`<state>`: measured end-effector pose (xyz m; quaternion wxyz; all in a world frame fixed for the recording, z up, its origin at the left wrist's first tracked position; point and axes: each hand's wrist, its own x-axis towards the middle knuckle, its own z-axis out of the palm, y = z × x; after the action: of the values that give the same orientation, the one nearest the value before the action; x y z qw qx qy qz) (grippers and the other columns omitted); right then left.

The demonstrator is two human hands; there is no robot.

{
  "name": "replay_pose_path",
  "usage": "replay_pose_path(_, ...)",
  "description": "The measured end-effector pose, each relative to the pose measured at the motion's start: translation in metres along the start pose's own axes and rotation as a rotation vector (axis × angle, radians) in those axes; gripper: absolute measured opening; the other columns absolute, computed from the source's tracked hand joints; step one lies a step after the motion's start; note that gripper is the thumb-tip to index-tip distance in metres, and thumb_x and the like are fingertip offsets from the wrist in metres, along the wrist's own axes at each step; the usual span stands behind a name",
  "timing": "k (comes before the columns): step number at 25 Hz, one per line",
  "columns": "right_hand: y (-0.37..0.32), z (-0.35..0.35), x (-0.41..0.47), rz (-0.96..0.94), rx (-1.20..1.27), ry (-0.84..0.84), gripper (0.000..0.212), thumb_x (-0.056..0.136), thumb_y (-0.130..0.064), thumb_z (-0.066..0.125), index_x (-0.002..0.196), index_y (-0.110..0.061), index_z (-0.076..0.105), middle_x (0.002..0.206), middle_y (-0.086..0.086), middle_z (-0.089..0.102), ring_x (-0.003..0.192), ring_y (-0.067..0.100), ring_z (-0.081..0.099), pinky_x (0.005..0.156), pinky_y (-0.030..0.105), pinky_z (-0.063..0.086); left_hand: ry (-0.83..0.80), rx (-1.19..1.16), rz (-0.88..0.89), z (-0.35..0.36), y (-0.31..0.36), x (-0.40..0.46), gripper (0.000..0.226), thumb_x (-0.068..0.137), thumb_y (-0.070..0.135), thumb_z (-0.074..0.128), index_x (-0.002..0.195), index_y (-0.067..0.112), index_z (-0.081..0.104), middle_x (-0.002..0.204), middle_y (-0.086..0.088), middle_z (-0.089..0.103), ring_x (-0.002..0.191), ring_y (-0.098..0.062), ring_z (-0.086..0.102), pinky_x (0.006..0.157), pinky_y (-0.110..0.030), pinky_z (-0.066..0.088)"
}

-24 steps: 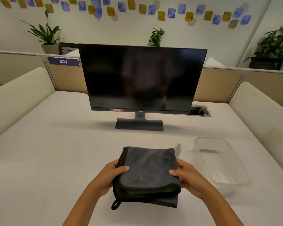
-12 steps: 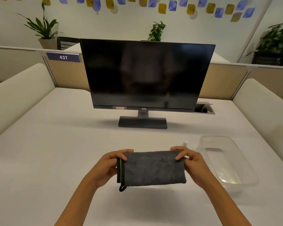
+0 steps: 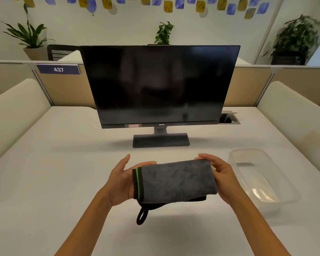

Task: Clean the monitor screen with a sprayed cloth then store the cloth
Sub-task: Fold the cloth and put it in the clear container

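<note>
**Folded cloth held between both hands, above desk**

Cloth (image 3: 175, 181): grey, folded into a thick wad, black trim with a green stripe at its left end, black hanging loop dangling below the near-left corner. It is off the desk (image 3: 63, 163), held level in front of the monitor (image 3: 160, 84), nearer than the monitor base.

Left hand (image 3: 121, 182): palm turned right, cupped against the cloth's left end. Thumb lies over the top left edge; fingers extended and pointing away, loosely spread, not curled round the fabric.

Right hand (image 3: 223, 179): palm turned left, against the cloth's right end. Fingers curl over the far top edge; the lower part of the hand supports the near-right corner. The two palms face each other with the cloth pressed between them.

Both forearms enter from the near edge, converging toward the cloth.

Clear plastic tub (image 3: 262, 180): on the desk just right of the right hand, open top. Monitor screen dark.
</note>
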<state>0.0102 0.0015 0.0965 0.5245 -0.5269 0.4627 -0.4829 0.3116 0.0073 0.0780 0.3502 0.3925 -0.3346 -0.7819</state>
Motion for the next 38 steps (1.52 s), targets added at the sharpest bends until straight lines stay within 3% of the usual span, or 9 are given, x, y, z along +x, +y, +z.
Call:
replay_pose_path(3,-0.001,0.014,0.001,0.04,-0.192,-0.003,0.034,0.082,-0.032,0.06,0.115,-0.037,0.058,0.109,-0.006,0.067,0.1,0.015,0.064,0.081,0.032,0.057,-0.089,0.333,-0.099,0.008,0.001,0.004,0.064,0.079,0.071,0.045,0.122,0.027,0.061,0.125,-0.002,0.062,0.116,-0.023,0.059,0.098,-0.04,0.047)
replay_pose_path(9,-0.015,0.019,0.01,0.137,-0.127,-0.058,0.015,0.091,-0.027,0.058,0.105,-0.031,0.063,0.097,0.006,0.071,0.092,0.024,0.068,0.075,0.031,0.057,-0.29,0.542,-0.064,0.033,0.002,0.013,0.048,0.077,0.046,0.069,0.119,0.026,0.058,0.116,-0.001,0.065,0.109,-0.023,0.062,0.088,-0.032,0.051)
replay_pose_path(14,-0.03,-0.007,0.02,0.143,0.094,0.0,0.044,0.075,-0.047,0.065,0.1,-0.011,0.065,0.104,0.015,0.067,0.1,0.028,0.065,0.083,0.035,0.054,-0.147,0.358,0.155,0.079,-0.01,0.044,0.053,0.066,0.052,0.075,0.112,0.029,0.061,0.106,0.002,0.069,0.099,-0.02,0.066,0.078,-0.027,0.053)
replay_pose_path(18,-0.025,-0.042,0.016,0.183,0.38,-0.047,0.055,0.084,-0.057,0.053,0.124,-0.02,0.058,0.12,0.005,0.066,0.111,0.023,0.063,0.081,0.031,0.056,0.005,0.155,0.287,0.14,-0.034,0.084,0.053,0.066,0.047,0.077,0.111,0.024,0.061,0.109,-0.008,0.069,0.101,-0.028,0.066,0.078,-0.037,0.055)
replay_pose_path(21,-0.024,-0.084,0.014,0.219,0.247,-0.027,0.057,0.078,-0.045,0.07,0.125,-0.019,0.054,0.119,0.004,0.066,0.107,0.022,0.065,0.085,0.037,0.056,0.127,0.106,0.341,0.194,-0.052,0.112,0.053,0.07,0.045,0.076,0.116,0.025,0.058,0.112,-0.007,0.068,0.101,-0.028,0.066,0.081,-0.043,0.056)
replay_pose_path(25,-0.026,-0.153,0.02,0.253,0.068,0.094,0.044,0.078,-0.024,0.073,0.118,-0.019,0.055,0.113,0.004,0.067,0.097,0.022,0.068,0.081,0.039,0.058,0.24,0.211,0.281,0.253,-0.08,0.146,0.042,0.075,0.062,0.06,0.111,0.04,0.054,0.103,0.013,0.068,0.094,-0.009,0.067,0.07,-0.022,0.056)
replay_pose_path(29,-0.029,-0.22,0.036,0.36,-0.172,0.105,0.035,0.083,-0.029,0.069,0.113,-0.019,0.055,0.106,0.001,0.066,0.094,0.021,0.066,0.073,0.032,0.057,0.356,0.613,0.305,0.285,-0.103,0.168,0.031,0.091,0.052,0.036,0.122,0.049,0.033,0.129,0.021,0.045,0.121,-0.007,0.047,0.09,-0.015,0.045)
replay_pose_path(32,-0.02,-0.249,0.046,0.513,-0.254,-0.004,0.033,0.084,-0.023,0.068,0.111,-0.007,0.059,0.102,0.01,0.069,0.092,0.024,0.067,0.073,0.033,0.055,0.393,1.092,0.34,0.288,-0.133,0.173,0.058,0.089,0.061,0.034,0.142,0.042,0.018,0.152,0.019,0.015,0.141,-0.006,0.015,0.113,-0.032,0.021)
replay_pose_path(38,0.012,-0.244,0.065,0.529,-0.535,-0.044,0.033,0.083,-0.027,0.064,0.109,-0.009,0.055,0.103,0.009,0.064,0.092,0.025,0.063,0.084,0.039,0.054,0.385,1.41,0.249,0.294,-0.159,0.174,0.066,0.095,0.053,0.022,0.147,0.032,-0.013,0.151,0.017,-0.03,0.14,-0.007,-0.024,0.119,-0.039,0.002)
